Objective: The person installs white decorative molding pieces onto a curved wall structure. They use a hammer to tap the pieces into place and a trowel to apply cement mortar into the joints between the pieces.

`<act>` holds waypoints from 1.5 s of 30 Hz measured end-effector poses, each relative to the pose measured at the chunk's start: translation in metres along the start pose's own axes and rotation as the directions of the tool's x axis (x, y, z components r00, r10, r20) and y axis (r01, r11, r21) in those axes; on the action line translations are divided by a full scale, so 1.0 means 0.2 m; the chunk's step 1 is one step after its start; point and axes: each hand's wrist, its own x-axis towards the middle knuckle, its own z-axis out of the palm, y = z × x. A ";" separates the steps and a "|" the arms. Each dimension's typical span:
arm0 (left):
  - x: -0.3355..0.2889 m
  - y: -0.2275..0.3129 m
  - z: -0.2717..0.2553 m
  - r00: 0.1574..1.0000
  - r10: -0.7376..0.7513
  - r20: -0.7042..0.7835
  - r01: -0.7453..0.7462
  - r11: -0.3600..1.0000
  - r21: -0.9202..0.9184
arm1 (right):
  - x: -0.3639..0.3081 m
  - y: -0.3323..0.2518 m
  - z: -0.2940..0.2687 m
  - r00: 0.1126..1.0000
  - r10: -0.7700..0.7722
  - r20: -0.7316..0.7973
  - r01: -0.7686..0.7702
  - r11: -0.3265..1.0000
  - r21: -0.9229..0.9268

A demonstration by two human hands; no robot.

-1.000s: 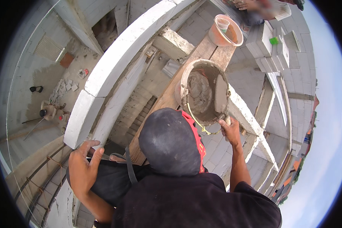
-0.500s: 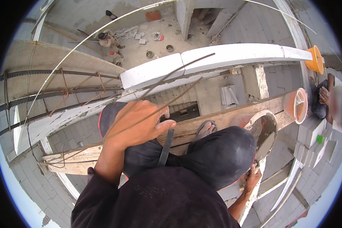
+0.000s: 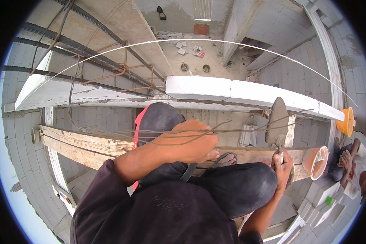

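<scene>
In my right hand (image 3: 283,164) is a mortar-smeared trowel (image 3: 277,122), its blade pointing away toward the white block wall (image 3: 268,96). The hand wraps its handle beside my right knee. My left hand (image 3: 193,140) hangs over my lap with its fingers curled; whatever lies inside them is hidden. Thin bent wires (image 3: 227,131) cross in front of that hand and reach toward the trowel blade. A mortar bucket (image 3: 263,160) is mostly hidden behind my right hand and knee. A dark strap (image 3: 188,172) runs below my left hand.
A wooden plank (image 3: 85,143) spans beneath me, high above a lower floor. Rebar with ties (image 3: 105,65) juts at upper left. A white cord (image 3: 215,40) arcs across. At right are a reddish bucket (image 3: 314,162), an orange bucket (image 3: 345,122) and a seated person (image 3: 354,162).
My right hand has raised the trowel from beside the bucket, pointing its blade at the wall. My left hand has moved right and its fingers have curled. The view has shifted.
</scene>
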 end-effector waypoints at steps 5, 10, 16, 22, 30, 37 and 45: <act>-0.15 0.01 0.03 0.987 -0.032 -0.155 0.031 0.999 -0.010 | 0.61 -0.43 0.42 0.820 -0.455 0.348 0.534 0.826 -0.177; -0.28 0.13 -0.07 0.986 -0.166 -0.015 0.163 0.978 -0.131 | 0.77 -0.67 0.87 0.625 -0.587 0.515 0.780 0.490 -0.389; -0.30 0.12 -0.03 0.984 -0.137 -0.117 0.123 0.985 -0.118 | 0.80 -0.59 1.04 0.569 -0.596 0.567 0.815 0.313 -0.488; -0.29 0.03 0.00 0.986 -0.044 -0.161 0.022 0.990 -0.137 | 0.81 -0.39 0.72 0.644 -0.566 0.515 0.752 0.343 -0.563; -0.16 0.04 -0.09 0.993 -0.093 0.072 0.102 0.986 -0.129 | 0.81 -0.24 0.64 0.642 -0.602 0.474 0.742 0.333 -0.582; -0.23 0.04 0.01 0.988 -0.051 -0.142 0.036 0.994 -0.106 | 0.92 -0.20 0.57 0.571 -0.630 0.526 0.797 0.274 -0.538; -0.25 0.11 0.03 0.973 -0.110 -0.201 0.074 0.981 -0.177 | 0.89 0.05 0.46 0.692 -0.553 0.464 0.702 0.366 -0.611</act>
